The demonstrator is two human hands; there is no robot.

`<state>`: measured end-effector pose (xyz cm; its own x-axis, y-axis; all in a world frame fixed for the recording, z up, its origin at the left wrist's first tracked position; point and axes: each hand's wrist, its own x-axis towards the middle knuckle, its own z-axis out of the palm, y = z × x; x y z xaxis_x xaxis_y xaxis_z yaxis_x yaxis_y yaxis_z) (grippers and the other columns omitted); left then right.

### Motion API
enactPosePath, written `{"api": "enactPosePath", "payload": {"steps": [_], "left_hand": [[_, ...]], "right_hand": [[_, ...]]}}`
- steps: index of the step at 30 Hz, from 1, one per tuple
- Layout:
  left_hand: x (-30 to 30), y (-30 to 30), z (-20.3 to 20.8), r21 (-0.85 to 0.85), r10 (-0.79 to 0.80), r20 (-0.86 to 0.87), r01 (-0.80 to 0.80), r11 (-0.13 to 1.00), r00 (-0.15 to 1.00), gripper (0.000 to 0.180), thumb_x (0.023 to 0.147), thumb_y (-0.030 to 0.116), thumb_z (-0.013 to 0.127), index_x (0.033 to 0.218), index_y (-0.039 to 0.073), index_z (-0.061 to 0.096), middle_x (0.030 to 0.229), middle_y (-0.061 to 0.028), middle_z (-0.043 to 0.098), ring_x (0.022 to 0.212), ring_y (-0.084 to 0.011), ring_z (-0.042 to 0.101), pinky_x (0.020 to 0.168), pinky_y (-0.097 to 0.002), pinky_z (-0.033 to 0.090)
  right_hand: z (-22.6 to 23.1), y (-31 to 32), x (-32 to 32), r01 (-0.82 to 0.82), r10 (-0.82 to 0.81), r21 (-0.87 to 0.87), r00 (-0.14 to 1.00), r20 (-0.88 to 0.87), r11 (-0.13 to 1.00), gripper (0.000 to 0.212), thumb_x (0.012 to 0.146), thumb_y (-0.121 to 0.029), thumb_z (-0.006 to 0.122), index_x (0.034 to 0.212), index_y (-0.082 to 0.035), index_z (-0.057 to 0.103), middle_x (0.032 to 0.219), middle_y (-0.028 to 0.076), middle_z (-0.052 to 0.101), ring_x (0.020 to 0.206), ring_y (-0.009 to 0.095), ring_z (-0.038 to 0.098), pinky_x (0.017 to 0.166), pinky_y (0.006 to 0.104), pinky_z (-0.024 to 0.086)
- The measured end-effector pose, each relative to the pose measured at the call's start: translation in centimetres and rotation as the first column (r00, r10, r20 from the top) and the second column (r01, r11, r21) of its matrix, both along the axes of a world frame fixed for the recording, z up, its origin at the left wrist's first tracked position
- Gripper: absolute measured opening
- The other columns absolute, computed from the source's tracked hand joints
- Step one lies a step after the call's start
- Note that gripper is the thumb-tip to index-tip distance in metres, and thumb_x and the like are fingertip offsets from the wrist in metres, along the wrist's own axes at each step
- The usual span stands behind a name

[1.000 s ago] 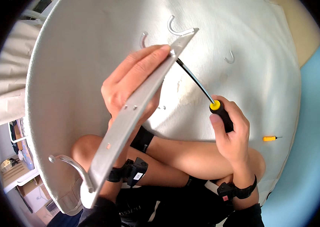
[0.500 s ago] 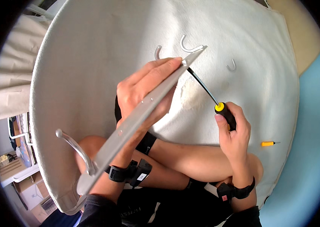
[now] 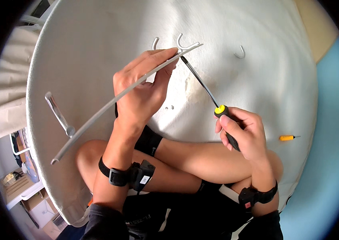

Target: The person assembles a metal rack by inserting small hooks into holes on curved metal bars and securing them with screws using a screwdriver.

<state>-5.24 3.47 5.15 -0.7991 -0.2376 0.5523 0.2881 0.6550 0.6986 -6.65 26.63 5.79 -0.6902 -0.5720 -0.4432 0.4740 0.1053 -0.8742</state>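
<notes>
My left hand (image 3: pixel 139 86) grips a long, thin grey hook rail (image 3: pixel 109 103), seen nearly edge-on and slanting up to the right. Silver hooks stand out from its far side: one curved hook (image 3: pixel 185 45) by the upper end, another beyond my fingers, and a straighter-looking one (image 3: pixel 59 114) near the lower end. In my right hand (image 3: pixel 246 134) is a screwdriver (image 3: pixel 201 82) with a black and yellow handle. Its tip meets the rail's near face beside my left fingertips; the exact contact point is too small to make out.
A loose silver hook (image 3: pixel 240 52) lies on the pale cloth-covered round surface (image 3: pixel 257 92). Two small metal bits (image 3: pixel 169 107) rest near my left wrist. A small yellow screwdriver (image 3: pixel 286 138) lies at the right. My crossed legs (image 3: pixel 193 160) are below my hands.
The rail has turned to a more edge-on, flatter slant, its lower end rising. Both hands have shifted slightly left and up, and the two small metal bits now show.
</notes>
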Motion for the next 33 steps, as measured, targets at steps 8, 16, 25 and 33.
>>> {"api": "enactPosePath", "payload": {"steps": [8, 16, 25, 33], "left_hand": [[-0.1, 0.1, -0.6, 0.154, -0.053, 0.016, 0.05, 0.987, 0.998, 0.017, 0.081, -0.007, 0.064, 0.097, -0.002, 0.069, 0.079, -0.0103, 0.069, 0.072, -0.015, 0.066, 0.066, -0.0246, 0.053], [0.1, 0.5, -1.2, 0.111, 0.05, 0.098, -0.061, 0.992, 0.994, 0.014, 0.083, 0.002, 0.068, 0.096, -0.001, 0.071, 0.08, -0.0074, 0.069, 0.072, -0.0112, 0.065, 0.065, -0.0238, 0.053], [-0.1, 0.7, -1.7, 0.041, 0.14, 0.079, -0.144, 0.989, 0.987, 0.012, 0.083, 0.006, 0.07, 0.092, -0.002, 0.071, 0.073, -0.0058, 0.068, 0.065, -0.0103, 0.064, 0.059, -0.0218, 0.051], [-0.1, 1.2, -1.7, -0.078, 0.146, 0.109, -0.138, 0.987, 0.983, 0.013, 0.083, 0.007, 0.07, 0.092, -0.002, 0.07, 0.071, -0.0052, 0.067, 0.061, -0.0097, 0.063, 0.056, -0.0209, 0.049]], "right_hand": [[-0.8, 0.0, 0.3, 0.03, 0.017, 0.134, 0.941, -0.337, 0.991, 0.026, 0.092, -0.023, 0.061, 0.093, 0.003, 0.065, 0.065, 0.005, 0.058, 0.048, 0.009, 0.048, 0.045, 0.0229, 0.036], [-1.7, -1.1, 0.6, 0.272, 0.032, 0.282, 0.666, -0.745, 0.92, 0.026, 0.085, -0.024, 0.068, 0.095, -0.001, 0.062, 0.076, 0.013, 0.063, 0.061, 0.024, 0.06, 0.053, 0.0325, 0.046], [-2.7, -0.4, 0.4, 0.363, 0.158, 0.288, 0.348, -0.924, 0.886, 0.026, 0.076, -0.013, 0.074, 0.096, -0.001, 0.063, 0.08, 0.011, 0.063, 0.066, 0.026, 0.061, 0.055, 0.0345, 0.049], [-2.9, 0.2, -0.3, 0.423, 0.18, 0.272, 0.244, -0.953, 0.864, 0.027, 0.078, -0.016, 0.073, 0.099, 0.001, 0.065, 0.077, 0.011, 0.063, 0.058, 0.024, 0.057, 0.052, 0.0325, 0.047]]}}
